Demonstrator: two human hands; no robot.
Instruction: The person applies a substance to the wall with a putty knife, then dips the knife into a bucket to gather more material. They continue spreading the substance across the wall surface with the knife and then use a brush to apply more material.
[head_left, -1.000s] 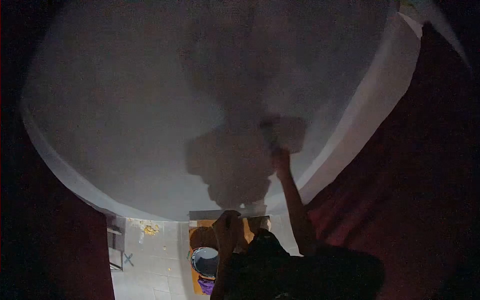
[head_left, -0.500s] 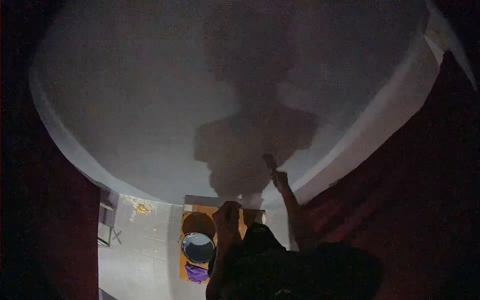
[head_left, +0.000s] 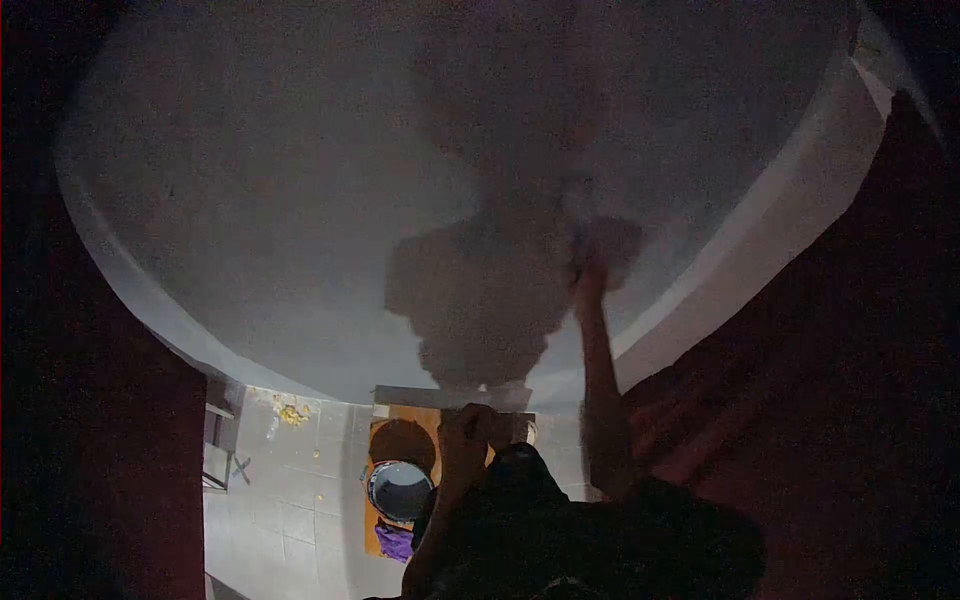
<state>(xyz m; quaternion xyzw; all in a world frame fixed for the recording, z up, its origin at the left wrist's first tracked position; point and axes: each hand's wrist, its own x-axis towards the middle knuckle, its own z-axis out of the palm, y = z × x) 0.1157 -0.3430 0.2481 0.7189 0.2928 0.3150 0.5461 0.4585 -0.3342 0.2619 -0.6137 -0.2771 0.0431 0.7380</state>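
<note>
My right hand (head_left: pixel 590 275) is raised in front of the large pale wall (head_left: pixel 280 200), closed around a tool (head_left: pixel 578 235) that is dark and blurred, so its type cannot be made out. The tool's upper end is near or on the wall, inside my shadow. Lower down, my left hand (head_left: pixel 472 425) is closed, with its fingers curled in front of the orange-brown board. What it holds, if anything, is hidden in the dark.
A round bucket (head_left: pixel 400 490) stands on the orange-brown board (head_left: pixel 374 535), with a purple cloth (head_left: pixel 394 543) beside it. Yellowish bits (head_left: pixel 292 412) lie on the tiled floor (head_left: pixel 270 500). A dark metal frame (head_left: pixel 216 465) stands at the left. Dark red surfaces flank the wall.
My right hand has moved up and slightly right with the tool, its arm now more stretched. My left hand has shifted slightly right. The view has shifted a little.
</note>
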